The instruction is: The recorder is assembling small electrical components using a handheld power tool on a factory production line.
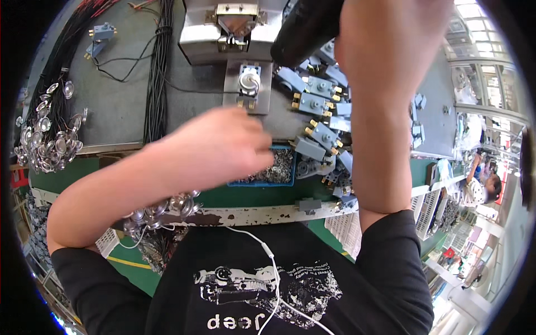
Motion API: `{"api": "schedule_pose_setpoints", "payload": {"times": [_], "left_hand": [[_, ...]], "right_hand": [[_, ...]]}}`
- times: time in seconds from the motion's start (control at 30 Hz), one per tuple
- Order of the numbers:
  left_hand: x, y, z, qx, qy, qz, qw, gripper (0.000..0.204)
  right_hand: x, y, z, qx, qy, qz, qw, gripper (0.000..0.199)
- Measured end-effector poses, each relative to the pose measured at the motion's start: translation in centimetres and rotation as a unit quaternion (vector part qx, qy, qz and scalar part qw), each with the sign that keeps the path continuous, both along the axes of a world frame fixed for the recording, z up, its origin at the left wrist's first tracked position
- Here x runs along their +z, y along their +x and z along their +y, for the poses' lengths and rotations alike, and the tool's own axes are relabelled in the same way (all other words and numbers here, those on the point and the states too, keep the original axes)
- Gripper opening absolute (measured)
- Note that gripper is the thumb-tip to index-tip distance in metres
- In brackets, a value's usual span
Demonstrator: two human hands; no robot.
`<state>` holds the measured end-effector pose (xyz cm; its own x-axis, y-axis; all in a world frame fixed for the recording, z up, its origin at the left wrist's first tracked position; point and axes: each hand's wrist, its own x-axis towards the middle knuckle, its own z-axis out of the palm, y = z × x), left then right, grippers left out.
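My right hand [391, 44] is raised at the upper right, closed round a thick black cylindrical tool [307, 30]; its tip is out of view. My left hand [237, 145], slightly blurred, hovers over a blue tray [292, 181] of small metal parts, fingers curled; anything in them is hidden. Just beyond it, a grey switch-like part with a round metal cap [249, 81] sits on a metal plate [263, 103]. A thin black wire runs leftward from the cap. Grey plastic switch housings [314, 104] with brass terminals lie heaped between my hands.
A metal machine [195, 33] stands behind the plate. Left of it lie bundled black wires [159, 84] and a cluster of wired metal caps [47, 137]. More caps [181, 205] lie beneath my left forearm. Another person [484, 187] is far right.
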<state>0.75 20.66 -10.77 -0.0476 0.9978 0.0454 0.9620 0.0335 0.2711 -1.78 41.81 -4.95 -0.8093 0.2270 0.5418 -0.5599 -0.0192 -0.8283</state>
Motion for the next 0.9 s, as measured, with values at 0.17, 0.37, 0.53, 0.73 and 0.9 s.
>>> {"api": "schedule_pose_setpoints", "payload": {"times": [0.17, 0.37, 0.53, 0.73, 0.9], "left_hand": [[-3.0, 1.7, 0.6, -0.068, -0.02, 0.032, 0.997, 0.006], [-2.8, 2.1, 0.8, -0.03, 0.019, -0.066, 0.997, 0.009], [-2.8, 1.4, 1.1, -0.034, 0.028, -0.163, 0.986, 0.014], [-2.2, 1.3, 0.4, -0.007, 0.025, -0.232, 0.972, 0.013], [-0.5, 0.5, 0.4, -0.007, 0.022, -0.198, 0.98, 0.024]], "right_hand": [[1.8, 2.1, -1.3, 0.004, 0.004, 0.025, 1.0, 0.059], [3.4, -0.3, -2.7, -0.013, 0.008, 0.054, 0.998, 0.058], [2.9, -2.9, -7.2, -0.054, -0.028, 0.1, 0.993, 0.055], [2.6, -2.6, -10.1, -0.025, -0.042, 0.086, 0.995, 0.062], [4.6, -3.9, -8.4, 0.094, -0.008, 0.003, 0.996, 0.069]]}}
